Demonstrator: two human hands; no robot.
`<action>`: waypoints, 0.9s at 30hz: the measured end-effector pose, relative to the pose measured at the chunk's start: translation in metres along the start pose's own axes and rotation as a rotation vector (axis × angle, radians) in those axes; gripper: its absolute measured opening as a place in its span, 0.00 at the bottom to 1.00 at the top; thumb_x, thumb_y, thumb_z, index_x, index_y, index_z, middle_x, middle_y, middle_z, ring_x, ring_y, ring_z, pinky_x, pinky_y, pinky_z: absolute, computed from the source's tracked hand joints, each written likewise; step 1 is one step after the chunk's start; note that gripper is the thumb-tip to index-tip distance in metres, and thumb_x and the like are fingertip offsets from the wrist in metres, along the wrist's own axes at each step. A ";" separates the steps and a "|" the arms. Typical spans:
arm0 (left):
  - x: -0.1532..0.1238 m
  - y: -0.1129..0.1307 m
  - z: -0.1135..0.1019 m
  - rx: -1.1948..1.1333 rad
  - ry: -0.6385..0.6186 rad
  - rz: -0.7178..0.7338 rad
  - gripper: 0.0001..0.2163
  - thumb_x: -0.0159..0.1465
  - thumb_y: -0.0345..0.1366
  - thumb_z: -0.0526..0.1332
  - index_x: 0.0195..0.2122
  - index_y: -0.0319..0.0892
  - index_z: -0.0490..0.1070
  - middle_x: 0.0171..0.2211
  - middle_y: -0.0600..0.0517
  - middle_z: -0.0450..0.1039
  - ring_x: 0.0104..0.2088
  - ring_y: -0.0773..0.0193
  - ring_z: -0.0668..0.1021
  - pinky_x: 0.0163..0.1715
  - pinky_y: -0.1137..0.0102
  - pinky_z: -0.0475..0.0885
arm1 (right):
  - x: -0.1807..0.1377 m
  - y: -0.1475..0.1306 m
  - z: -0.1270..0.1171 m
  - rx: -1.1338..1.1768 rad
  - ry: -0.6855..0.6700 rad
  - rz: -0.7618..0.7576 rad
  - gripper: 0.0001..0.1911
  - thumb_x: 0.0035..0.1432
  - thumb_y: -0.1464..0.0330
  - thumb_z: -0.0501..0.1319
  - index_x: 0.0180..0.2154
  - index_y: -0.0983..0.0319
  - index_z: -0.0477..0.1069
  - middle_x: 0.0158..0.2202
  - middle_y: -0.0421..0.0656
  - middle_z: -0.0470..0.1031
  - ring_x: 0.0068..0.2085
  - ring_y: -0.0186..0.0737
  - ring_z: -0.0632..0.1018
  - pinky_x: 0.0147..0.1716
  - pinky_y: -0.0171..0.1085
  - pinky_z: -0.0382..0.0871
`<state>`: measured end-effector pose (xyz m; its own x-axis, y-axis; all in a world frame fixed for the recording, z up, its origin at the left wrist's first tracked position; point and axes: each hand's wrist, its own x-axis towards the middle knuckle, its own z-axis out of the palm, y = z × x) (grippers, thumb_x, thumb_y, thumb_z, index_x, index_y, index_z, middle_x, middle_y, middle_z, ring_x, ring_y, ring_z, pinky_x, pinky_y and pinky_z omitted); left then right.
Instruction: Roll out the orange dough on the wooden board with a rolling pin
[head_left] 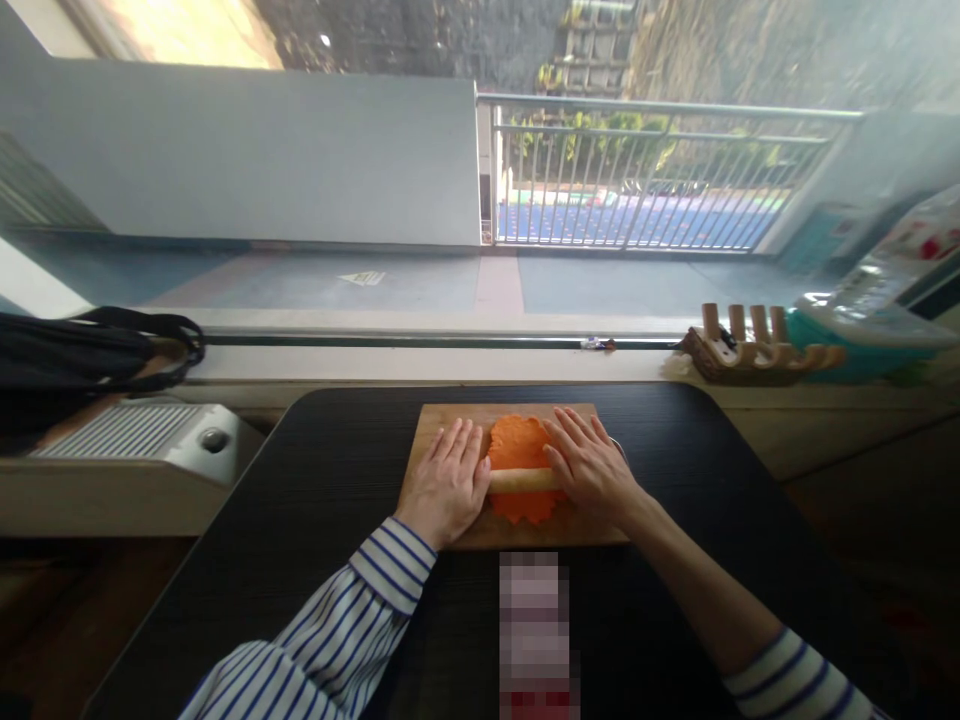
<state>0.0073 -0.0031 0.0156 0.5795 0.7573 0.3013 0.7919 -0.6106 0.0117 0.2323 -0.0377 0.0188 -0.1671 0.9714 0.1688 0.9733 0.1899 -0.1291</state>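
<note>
A flat, ragged-edged sheet of orange dough (pixel 519 440) lies on a wooden board (pixel 435 418). Across it rests a pale wooden rolling pin (pixel 523 480), set crosswise to my view. My left hand (pixel 448 480) lies flat over the pin's left end, fingers stretched out and pointing away from me. Over the right end sits my right hand (pixel 589 460), palm down with its fingers extended. Both palms hide the ends of the pin. Part of a thin, pale curved rim shows just beyond my right hand; what it belongs to is hidden.
The board lies on a black table (pixel 337 460) by a window. To the left are a dark bag (pixel 75 350) and a white slatted appliance (pixel 150 440). On the sill at right stand a wooden rack (pixel 750 350) and a teal container (pixel 870 340). A pixelated patch covers something near me.
</note>
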 end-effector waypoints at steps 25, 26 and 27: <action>-0.044 0.008 -0.014 -0.039 0.007 0.159 0.28 0.68 0.49 0.45 0.60 0.30 0.61 0.61 0.36 0.61 0.62 0.50 0.63 0.61 0.53 0.60 | -0.075 -0.036 0.010 -0.075 0.226 -0.037 0.25 0.68 0.64 0.47 0.61 0.71 0.59 0.64 0.50 0.56 0.66 0.47 0.55 0.65 0.51 0.45; -0.044 0.009 -0.014 -0.033 0.011 0.158 0.29 0.68 0.49 0.45 0.60 0.30 0.61 0.61 0.36 0.61 0.62 0.50 0.63 0.61 0.53 0.60 | -0.077 -0.038 0.011 -0.077 0.234 -0.029 0.25 0.68 0.64 0.47 0.60 0.71 0.59 0.64 0.51 0.57 0.66 0.47 0.56 0.65 0.51 0.45; -0.045 0.009 -0.013 -0.024 0.016 0.159 0.30 0.68 0.50 0.45 0.60 0.29 0.61 0.61 0.36 0.61 0.62 0.50 0.63 0.61 0.53 0.60 | -0.078 -0.039 0.011 -0.078 0.240 -0.022 0.25 0.67 0.64 0.47 0.60 0.71 0.60 0.64 0.51 0.57 0.66 0.47 0.56 0.65 0.51 0.45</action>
<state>-0.0139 -0.0452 0.0145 0.6940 0.6469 0.3160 0.6854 -0.7280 -0.0150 0.2053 -0.1195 -0.0005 -0.1552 0.9038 0.3988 0.9806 0.1897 -0.0483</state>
